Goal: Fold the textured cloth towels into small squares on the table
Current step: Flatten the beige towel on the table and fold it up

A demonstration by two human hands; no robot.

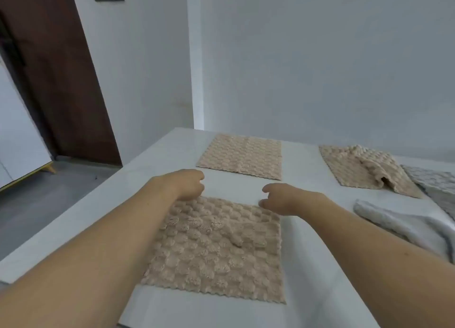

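The near beige towel (214, 249) lies flat on the white table (81, 226) at 6 o'clock. The left hand (188, 183) and the right hand (283, 198), fingers curled, sit at its far corners; an actual pinch cannot be confirmed. Further towels: flat beige towel (242, 155) at 12 o'clock, rumpled beige towel (364, 170) at 2 o'clock.

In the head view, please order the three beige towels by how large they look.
1. Near towel under the hands, largest.
2. Far flat towel and rumpled towel look alike; nearness makes true sizes unsure.
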